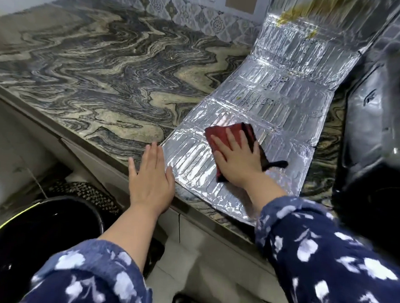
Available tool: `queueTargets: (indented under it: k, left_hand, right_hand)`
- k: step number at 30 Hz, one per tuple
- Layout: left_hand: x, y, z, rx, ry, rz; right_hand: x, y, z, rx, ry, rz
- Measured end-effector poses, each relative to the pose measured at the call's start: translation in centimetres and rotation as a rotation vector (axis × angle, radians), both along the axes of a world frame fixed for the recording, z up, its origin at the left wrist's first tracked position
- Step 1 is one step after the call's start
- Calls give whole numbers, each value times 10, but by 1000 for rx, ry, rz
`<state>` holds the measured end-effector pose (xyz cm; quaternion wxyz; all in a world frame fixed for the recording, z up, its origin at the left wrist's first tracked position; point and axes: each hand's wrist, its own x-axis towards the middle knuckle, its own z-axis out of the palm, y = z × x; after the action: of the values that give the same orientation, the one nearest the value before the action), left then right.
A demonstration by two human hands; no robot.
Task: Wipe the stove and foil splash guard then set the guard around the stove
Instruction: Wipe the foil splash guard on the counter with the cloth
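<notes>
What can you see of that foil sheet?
The foil splash guard is a silvery, crinkled, ribbed sheet in folding panels, lying flat on the marbled counter beside the stove, its far end rising against the tiled wall with yellowish stains. The right hand presses a red cloth on it; the left hand rests at its edge.

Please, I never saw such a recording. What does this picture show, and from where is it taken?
No machine here: a person wears a camera on the head, so the picture looks down on their own hands. The foil splash guard lies unfolded on the marbled counter, with yellow stains at its far end. The right hand presses a red cloth flat on the foil. The left hand, fingers straight, is at the guard's left edge, holding nothing. The dark stove stands on the right; a black bucket is below.
</notes>
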<state>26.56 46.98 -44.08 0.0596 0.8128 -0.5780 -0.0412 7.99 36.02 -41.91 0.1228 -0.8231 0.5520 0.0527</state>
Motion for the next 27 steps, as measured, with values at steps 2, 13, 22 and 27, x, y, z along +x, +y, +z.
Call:
queueTargets:
  k: [2, 13, 22, 27]
  left_hand:
    - [1, 0, 1, 11, 13, -1]
    - [2, 0, 2, 2, 44, 6]
    - [4, -2, -5, -27, 5, 18]
    - [4, 7, 1, 28, -1, 11]
  right_hand:
    - [4, 32, 0, -1, -9, 59]
    - [-76, 27, -2, -55, 32, 51]
    - [-94, -59, -3, -30, 38, -156]
    - [-91, -42, -1, -9, 25, -143]
